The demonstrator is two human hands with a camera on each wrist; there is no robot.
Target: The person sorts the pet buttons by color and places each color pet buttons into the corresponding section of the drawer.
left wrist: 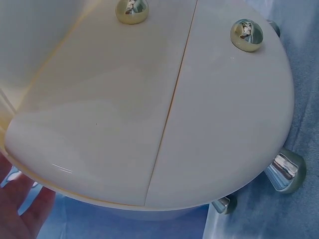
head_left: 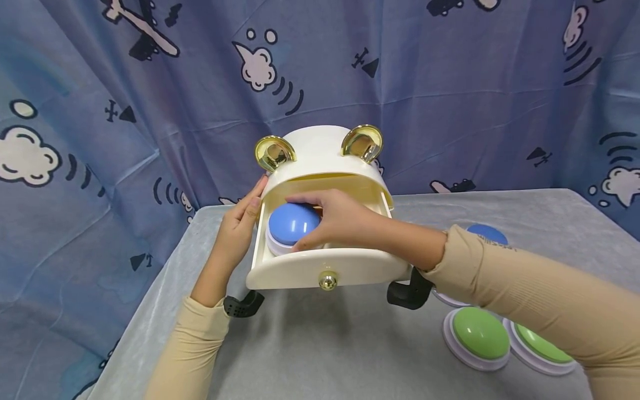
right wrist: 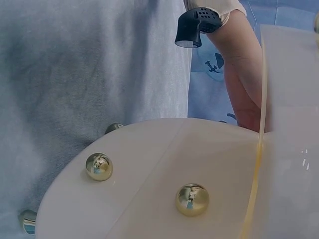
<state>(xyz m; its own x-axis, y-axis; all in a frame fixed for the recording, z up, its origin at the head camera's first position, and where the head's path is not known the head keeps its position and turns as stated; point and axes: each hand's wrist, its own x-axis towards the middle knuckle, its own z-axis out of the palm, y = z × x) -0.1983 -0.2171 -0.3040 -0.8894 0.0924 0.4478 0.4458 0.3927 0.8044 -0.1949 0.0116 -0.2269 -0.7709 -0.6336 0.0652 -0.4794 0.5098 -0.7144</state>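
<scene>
The background is filled by a blue patterned curtain (head_left: 325, 61), with a grey cloth-covered table (head_left: 310, 344) laid out before it. Toward the back of the table is placed a white cabinet (head_left: 317, 141), from which the upper drawer (head_left: 295, 272) is pulled out toward the wearer. The cabinet's left side is touched by the left hand (head_left: 232, 233), whose fingers are extended along it rather than clenched. The right hand (head_left: 345, 219) is held over the drawer, and a blue button (head_left: 294, 222) with a white base is grasped between its thumb and fingers. The button is located in the drawer's left part; whether its base is resting on the drawer floor cannot be told for certain.

To the right, outside the cabinet, one green button (head_left: 481, 332), another green button (head_left: 542, 343) and a second blue button (head_left: 487, 232) are seen, partly covered by the sleeve in the last two cases. The work is judged to be partway along: the drawer has been opened and one button is inside, while its release and the drawer's closing, by its gold knob (head_left: 328, 280) or otherwise, are not yet done.
</scene>
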